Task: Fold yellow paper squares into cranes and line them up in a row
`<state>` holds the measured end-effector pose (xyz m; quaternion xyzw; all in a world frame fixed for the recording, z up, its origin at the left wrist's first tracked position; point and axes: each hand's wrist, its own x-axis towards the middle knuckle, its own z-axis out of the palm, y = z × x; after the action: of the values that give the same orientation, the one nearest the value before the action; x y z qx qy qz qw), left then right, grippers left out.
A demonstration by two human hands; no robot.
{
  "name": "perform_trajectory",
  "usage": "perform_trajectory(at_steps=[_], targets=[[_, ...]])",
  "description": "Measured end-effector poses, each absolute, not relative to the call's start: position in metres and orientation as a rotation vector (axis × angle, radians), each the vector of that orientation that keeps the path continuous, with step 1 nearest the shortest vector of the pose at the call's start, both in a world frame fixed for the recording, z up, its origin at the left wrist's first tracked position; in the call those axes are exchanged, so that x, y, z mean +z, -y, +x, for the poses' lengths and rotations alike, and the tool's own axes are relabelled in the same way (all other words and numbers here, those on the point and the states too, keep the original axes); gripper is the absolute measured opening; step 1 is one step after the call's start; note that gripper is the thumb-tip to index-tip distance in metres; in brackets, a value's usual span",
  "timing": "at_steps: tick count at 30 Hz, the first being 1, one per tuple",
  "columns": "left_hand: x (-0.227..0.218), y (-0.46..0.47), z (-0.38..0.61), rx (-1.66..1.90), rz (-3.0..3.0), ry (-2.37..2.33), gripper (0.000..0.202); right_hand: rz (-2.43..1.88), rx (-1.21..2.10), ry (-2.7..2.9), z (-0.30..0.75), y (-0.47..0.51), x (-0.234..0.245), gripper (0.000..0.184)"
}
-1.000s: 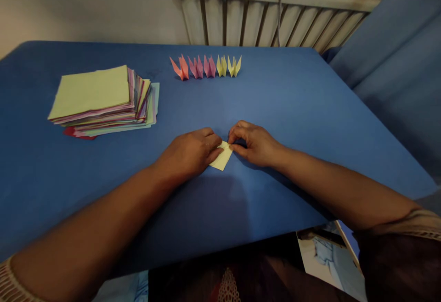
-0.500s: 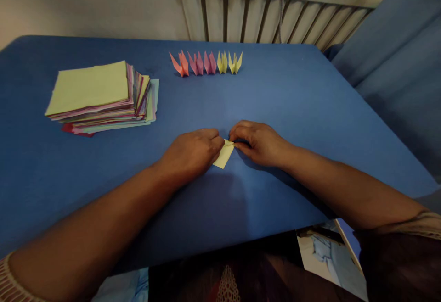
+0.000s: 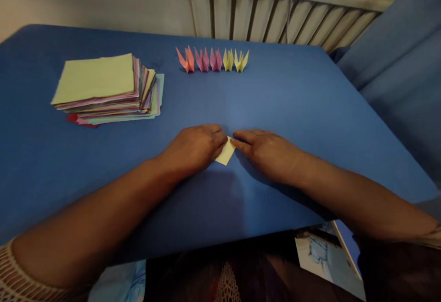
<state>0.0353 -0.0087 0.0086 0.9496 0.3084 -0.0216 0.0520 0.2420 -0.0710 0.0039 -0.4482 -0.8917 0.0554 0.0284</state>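
A small folded piece of pale yellow paper [image 3: 225, 154] lies on the blue table [image 3: 292, 104] between my hands. My left hand [image 3: 195, 148] rests on its left part with curled fingers pressing it down. My right hand [image 3: 267, 149] lies flat, its fingers stretched out and their tips touching the paper's upper right edge. Most of the paper is hidden under my left fingers.
A thick stack of coloured paper sheets [image 3: 103, 88] sits at the left. A row of several folded paper figures [image 3: 213, 59], orange, pink and yellow, stands at the far middle. A radiator [image 3: 275, 17] runs behind the table. Blue fabric [image 3: 396, 63] hangs at the right.
My right hand has flattened from a pinch on the paper's corner to stretched fingers pressing its edge. My left hand has stayed on the paper. The view has shifted slightly.
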Motion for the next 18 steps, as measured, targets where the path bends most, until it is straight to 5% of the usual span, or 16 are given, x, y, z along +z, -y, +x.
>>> perform_trajectory(at_steps=[18], targets=[[0.005,0.005,0.031,0.028,2.811,-0.898,0.027,-1.529,0.024,2.86,0.238,0.084,0.012,0.05]])
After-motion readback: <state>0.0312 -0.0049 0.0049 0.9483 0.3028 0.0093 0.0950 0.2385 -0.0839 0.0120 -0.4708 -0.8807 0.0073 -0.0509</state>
